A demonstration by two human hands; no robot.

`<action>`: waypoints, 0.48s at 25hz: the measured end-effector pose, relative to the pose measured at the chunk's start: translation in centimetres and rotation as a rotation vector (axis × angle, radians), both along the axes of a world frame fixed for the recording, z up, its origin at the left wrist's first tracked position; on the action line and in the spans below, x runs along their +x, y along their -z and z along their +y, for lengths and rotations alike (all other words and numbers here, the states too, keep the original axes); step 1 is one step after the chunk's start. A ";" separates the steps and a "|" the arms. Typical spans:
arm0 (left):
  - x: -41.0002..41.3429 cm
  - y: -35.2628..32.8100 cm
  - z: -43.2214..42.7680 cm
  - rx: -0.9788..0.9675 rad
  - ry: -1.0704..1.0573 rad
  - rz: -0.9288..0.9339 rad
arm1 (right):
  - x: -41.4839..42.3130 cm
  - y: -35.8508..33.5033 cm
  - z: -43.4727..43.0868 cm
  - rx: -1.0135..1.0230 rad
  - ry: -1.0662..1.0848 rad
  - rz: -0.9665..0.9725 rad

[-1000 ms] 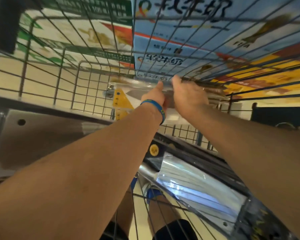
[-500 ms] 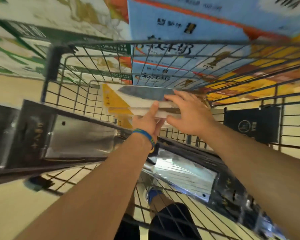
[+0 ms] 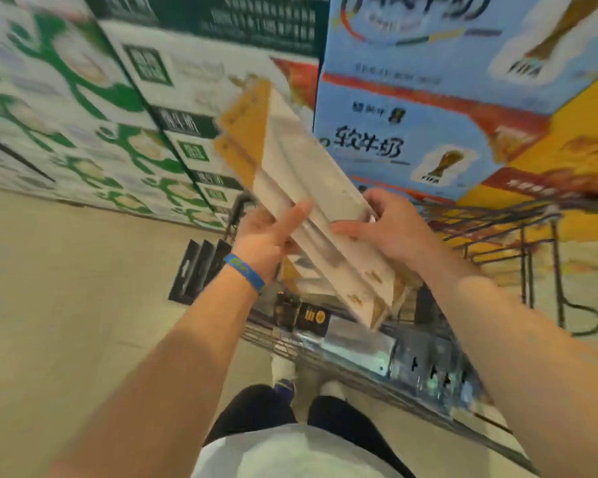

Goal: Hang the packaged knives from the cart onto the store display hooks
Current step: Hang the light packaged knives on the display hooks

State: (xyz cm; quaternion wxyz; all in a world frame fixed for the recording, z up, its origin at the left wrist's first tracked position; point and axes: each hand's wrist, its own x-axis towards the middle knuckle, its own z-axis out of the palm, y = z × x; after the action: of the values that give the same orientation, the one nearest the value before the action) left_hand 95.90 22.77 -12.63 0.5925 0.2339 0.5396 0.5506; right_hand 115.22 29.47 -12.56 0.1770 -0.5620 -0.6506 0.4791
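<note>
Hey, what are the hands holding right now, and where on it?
A stack of packaged knives, held mid-length: left hand on its left edge, right hand on its right edge.

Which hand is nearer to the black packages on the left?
Left. The left hand is just right of the black packages; the right hand grips the stack farther right.

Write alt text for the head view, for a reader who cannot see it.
The left hand and right hand grip a tilted stack of packaged knives above a wire cart holding more knife packs. Stacked drink cartons stand behind.
</note>
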 end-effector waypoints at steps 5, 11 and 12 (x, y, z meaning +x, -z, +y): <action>4.2 -9.3 -2.1 0.142 -0.010 -0.179 | -1.5 -8.1 -5.3 0.094 0.380 0.461; 2.6 -18.7 -4.6 0.433 -0.281 0.405 | 2.1 -16.6 -7.1 0.067 0.428 0.636; 1.7 -20.1 -5.1 0.451 -0.326 0.505 | 2.6 -17.8 -7.1 0.079 0.402 0.630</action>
State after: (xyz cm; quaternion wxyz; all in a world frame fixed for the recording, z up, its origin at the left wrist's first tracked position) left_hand 97.65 17.64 7.49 0.2790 0.3979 0.5640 0.6677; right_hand 117.77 22.34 5.19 0.4806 -0.4964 -0.4587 0.5588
